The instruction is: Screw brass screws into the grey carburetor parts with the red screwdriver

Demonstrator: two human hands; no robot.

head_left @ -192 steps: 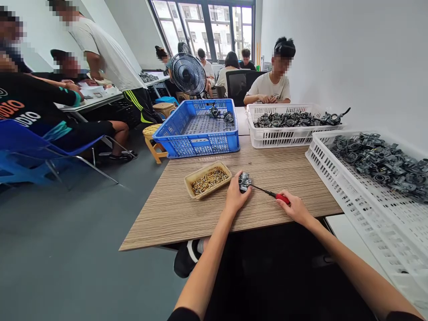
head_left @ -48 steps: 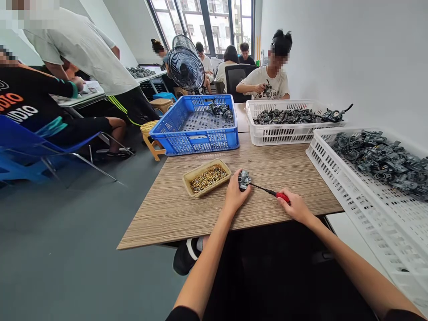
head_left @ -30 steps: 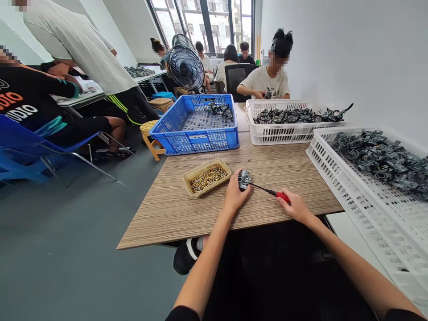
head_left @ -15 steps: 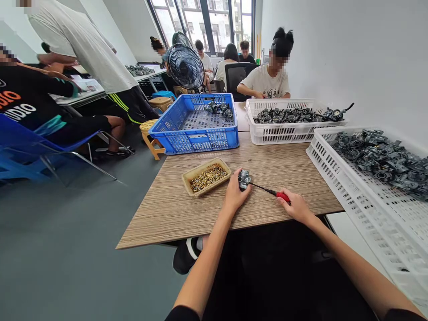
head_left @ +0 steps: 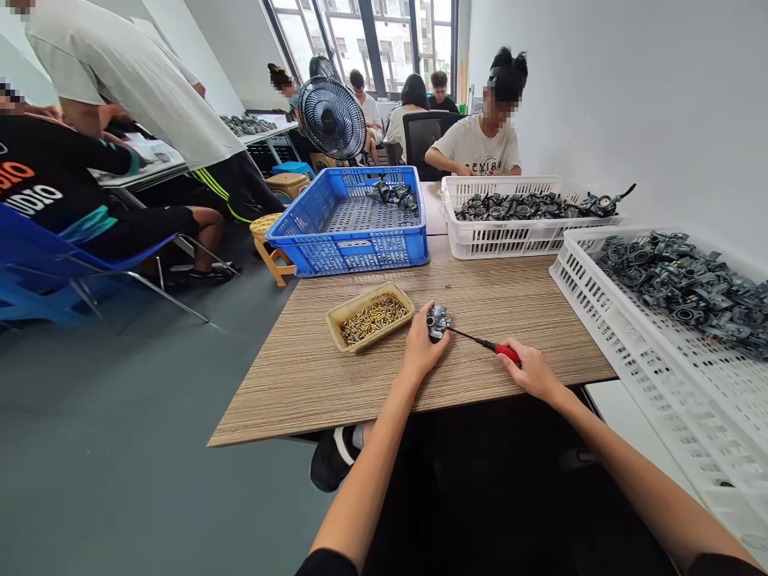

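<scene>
head view, entry logged from my remote station. risk one: the slim steel screwdriver with a red-and-black handle sits in a closed grip in the right hand, its shaft running nearly flat to the part. i judge that a side load at this low angle could make the tip skid and mark the metal or jab the left hand. risk two: the left hand's fingers are curled tightly around the small grey die-cast carburetor body; if that hold loosens, the body could turn under the tip. risk three: the shallow tan tray of loose brass fittings lies just beside the left hand, so a slip could knock it and scatter them across the striped wood-grain tabletop. item description: carburetor body compact, dull grey, with a rough cast finish and small round openings. it sits at the left hand, near the tabletop's front edge and close to the tray, though i cannot tell whether it touches the surface. i also cannot tell exactly where the tip seats. a blue plastic crate stands farther along the tabletop.
</scene>
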